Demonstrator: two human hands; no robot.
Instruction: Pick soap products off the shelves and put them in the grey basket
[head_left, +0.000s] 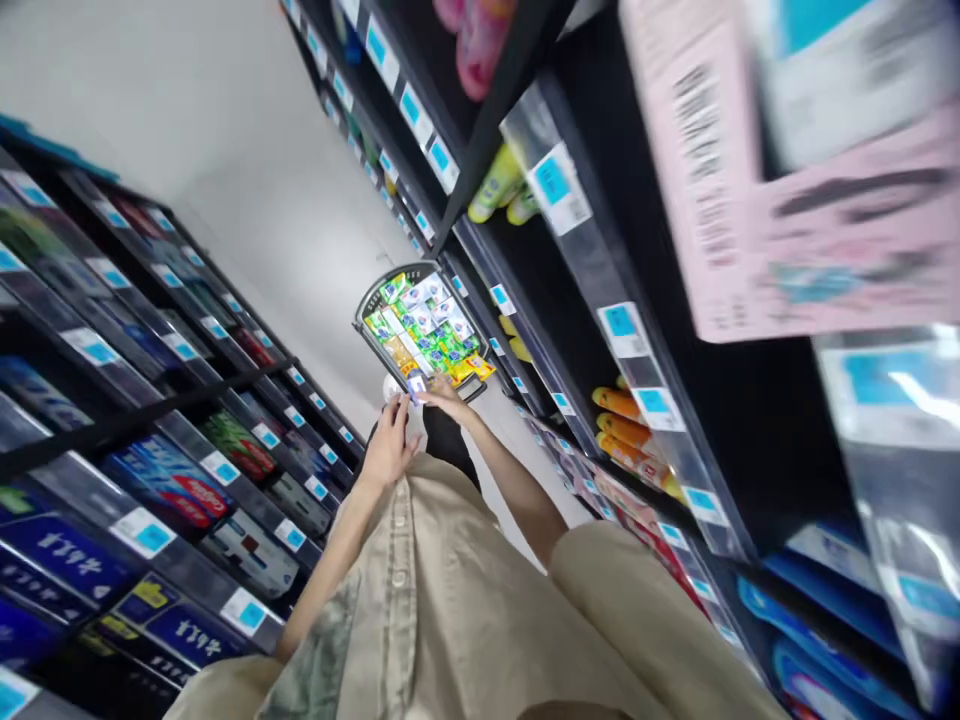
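A small blue-and-white pack (417,384) is in front of my body, too small to make out its kind. My right hand (444,398) has its fingers closed on the pack's right side. My left hand (391,442) is beside it, fingers stretched out and thumb apart, the fingertips close to the pack's lower edge; whether they touch it I cannot tell. Just beyond both hands is a dark shopping basket (367,298) filled with several green, white and yellow packs (431,320). A yellow packet (480,368) lies at the basket's near right edge.
Tall dark shelves (225,390) with toothpaste boxes (169,478) and price tags run along the left. On the right, close by, another shelf unit (555,300) holds orange bottles (626,430) and yellow-green bottles (499,185). A pink printed card (720,200) hangs near at upper right. Pale floor (300,200) lies between.
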